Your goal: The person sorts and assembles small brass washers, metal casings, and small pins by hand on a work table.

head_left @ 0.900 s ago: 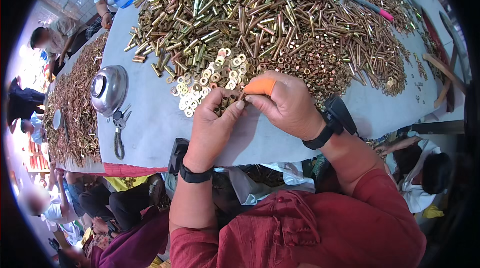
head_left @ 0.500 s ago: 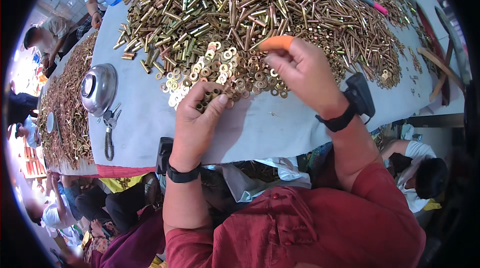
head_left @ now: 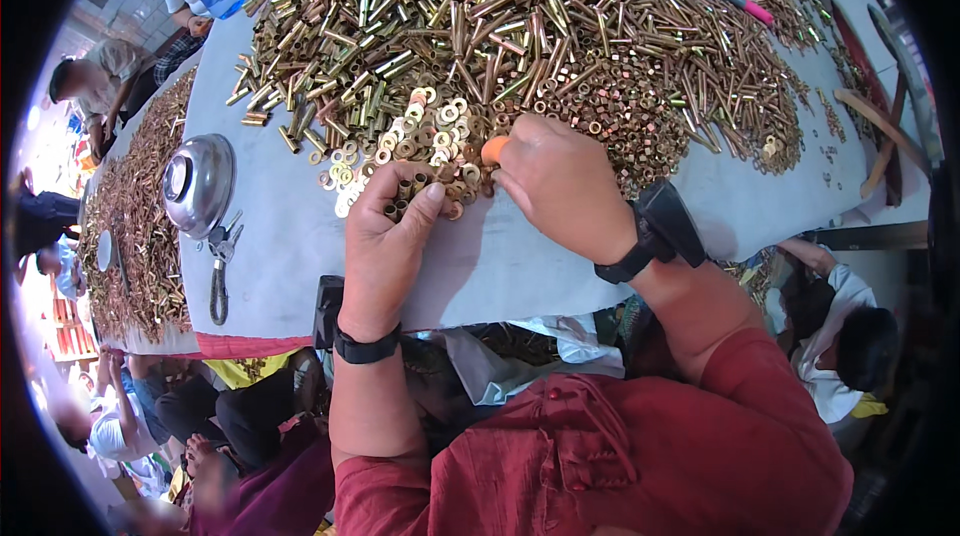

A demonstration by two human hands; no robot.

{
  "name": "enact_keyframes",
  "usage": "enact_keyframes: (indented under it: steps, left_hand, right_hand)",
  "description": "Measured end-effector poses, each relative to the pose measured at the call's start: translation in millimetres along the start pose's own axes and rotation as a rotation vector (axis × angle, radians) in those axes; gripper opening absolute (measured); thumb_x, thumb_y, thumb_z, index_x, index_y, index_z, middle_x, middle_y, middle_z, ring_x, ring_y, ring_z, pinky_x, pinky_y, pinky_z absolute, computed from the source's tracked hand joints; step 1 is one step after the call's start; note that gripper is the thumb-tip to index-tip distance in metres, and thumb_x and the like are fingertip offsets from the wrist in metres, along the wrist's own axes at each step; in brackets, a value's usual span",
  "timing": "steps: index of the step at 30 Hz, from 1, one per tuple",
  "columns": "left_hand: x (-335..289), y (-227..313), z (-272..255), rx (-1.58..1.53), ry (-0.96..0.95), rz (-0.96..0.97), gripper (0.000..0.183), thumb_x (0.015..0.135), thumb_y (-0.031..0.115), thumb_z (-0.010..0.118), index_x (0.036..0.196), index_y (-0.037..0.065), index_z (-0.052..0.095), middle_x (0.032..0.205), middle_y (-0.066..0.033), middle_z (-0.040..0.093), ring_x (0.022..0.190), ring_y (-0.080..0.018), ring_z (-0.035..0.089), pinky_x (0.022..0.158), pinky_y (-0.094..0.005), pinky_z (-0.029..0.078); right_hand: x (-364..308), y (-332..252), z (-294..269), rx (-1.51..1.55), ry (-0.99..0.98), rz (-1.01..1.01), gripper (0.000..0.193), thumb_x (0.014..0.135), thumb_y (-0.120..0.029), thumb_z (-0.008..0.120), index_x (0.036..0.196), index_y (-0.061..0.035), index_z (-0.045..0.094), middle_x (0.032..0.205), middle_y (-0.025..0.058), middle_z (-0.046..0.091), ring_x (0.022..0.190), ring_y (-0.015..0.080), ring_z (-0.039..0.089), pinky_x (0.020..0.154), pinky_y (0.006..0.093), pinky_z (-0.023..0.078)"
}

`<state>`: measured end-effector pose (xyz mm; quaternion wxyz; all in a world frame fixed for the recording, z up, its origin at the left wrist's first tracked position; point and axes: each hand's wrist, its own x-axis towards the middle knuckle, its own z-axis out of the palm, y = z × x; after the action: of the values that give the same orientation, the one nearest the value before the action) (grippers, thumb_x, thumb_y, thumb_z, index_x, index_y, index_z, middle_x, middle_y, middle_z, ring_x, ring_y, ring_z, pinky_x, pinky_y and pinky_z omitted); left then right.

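My left hand (head_left: 383, 251) is closed around several short brass-coloured metal sleeves (head_left: 405, 196), their hollow ends facing up. To the right, my right hand (head_left: 562, 186) has its fingers curled together, with an orange finger cover (head_left: 494, 150) on one fingertip. Whatever lies between those fingers is hidden. Flat brass washers (head_left: 440, 126) lie in a loose heap just beyond both hands. Past my right hand spreads a patch of small nuts (head_left: 635, 121). A large pile of metal sleeves (head_left: 430, 26) covers the far part of the table.
A shiny metal bowl (head_left: 200, 191) lies upside down at the left, beside keys with a black strap (head_left: 219, 286). A pink-tipped rod (head_left: 757, 12) and wooden handles (head_left: 880, 131) are at the right. People sit around the pale-covered table (head_left: 275, 281).
My right hand has moved left and nearer to me, from over the nuts to beside the washers, and its fingers have curled in. My left hand keeps its sleeves almost in place.
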<state>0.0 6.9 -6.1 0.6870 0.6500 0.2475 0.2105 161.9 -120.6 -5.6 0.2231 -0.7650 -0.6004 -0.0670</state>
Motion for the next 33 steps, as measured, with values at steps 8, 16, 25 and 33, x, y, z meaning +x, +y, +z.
enact_keyframes:
  steps: [8, 16, 25, 33]
  left_hand:
    - [-1.9, 1.9, -5.6, 0.265, -0.002, 0.109, 0.009, 0.093, 0.008, 0.064, 0.098, 0.001, 0.062, 0.085, -0.0017, 0.066, 0.078, -0.0087, 0.058, 0.073, -0.0241, 0.047]
    - [-4.1, -3.1, -3.8, 0.322, -0.076, 0.17, 0.011, 0.09, 0.007, 0.067, 0.098, 0.001, 0.062, 0.083, -0.0038, 0.065, 0.076, -0.0107, 0.058, 0.07, -0.0263, 0.048]
    - [-2.9, -5.9, -5.2, 0.258, -0.119, 0.145, 0.012, 0.089, 0.006, 0.068, 0.096, 0.0, 0.062, 0.081, -0.004, 0.065, 0.075, -0.0106, 0.057, 0.07, -0.0264, 0.048]
    - [-4.4, 3.3, -1.9, 0.309, -0.136, 0.127, 0.013, 0.088, 0.007, 0.069, 0.097, 0.0, 0.062, 0.082, -0.0042, 0.065, 0.075, -0.0109, 0.057, 0.07, -0.026, 0.048]
  right_hand:
    - [6.5, -5.6, -8.0, 0.53, -0.055, 0.182, 0.012, 0.086, -0.008, 0.065, 0.098, -0.0055, 0.064, 0.088, 0.0057, 0.063, 0.08, 0.018, 0.063, 0.068, 0.0298, 0.05]
    - [6.0, -11.4, -2.1, 1.345, -0.3, 0.504, 0.018, 0.097, -0.015, 0.059, 0.111, -0.0039, 0.06, 0.09, -0.001, 0.062, 0.078, 0.0056, 0.057, 0.069, 0.0207, 0.048]
    - [1.1, -10.8, 0.2, 1.346, -0.286, 0.484, 0.022, 0.098, -0.017, 0.058, 0.117, -0.0047, 0.06, 0.091, 0.0003, 0.064, 0.078, 0.0062, 0.059, 0.071, 0.0199, 0.048]
    - [3.2, -9.4, -21.9, 0.87, -0.241, 0.261, 0.017, 0.087, -0.006, 0.066, 0.104, -0.0029, 0.067, 0.096, 0.0063, 0.068, 0.083, 0.0126, 0.065, 0.077, 0.0267, 0.052]
